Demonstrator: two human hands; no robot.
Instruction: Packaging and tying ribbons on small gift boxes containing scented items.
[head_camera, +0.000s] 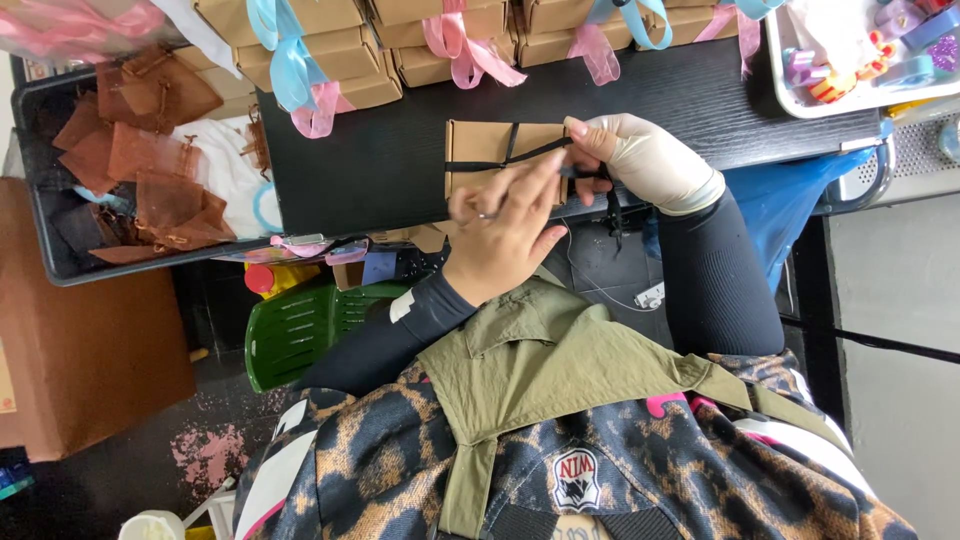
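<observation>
Head camera view, looking down at a black tabletop (380, 170). A small brown cardboard box (490, 150) sits at the table's near edge, crossed by a thin black ribbon (520, 155). Bare left hand (505, 235) rests on the box, fingers bent over the ribbon. Gloved right hand (640, 160) pinches the ribbon at the box's right side. Stacked ribboned boxes (340, 50) line the far edge; bare tabletop lies between them. Brown organza pouches (150, 150) fill a bin at left.
</observation>
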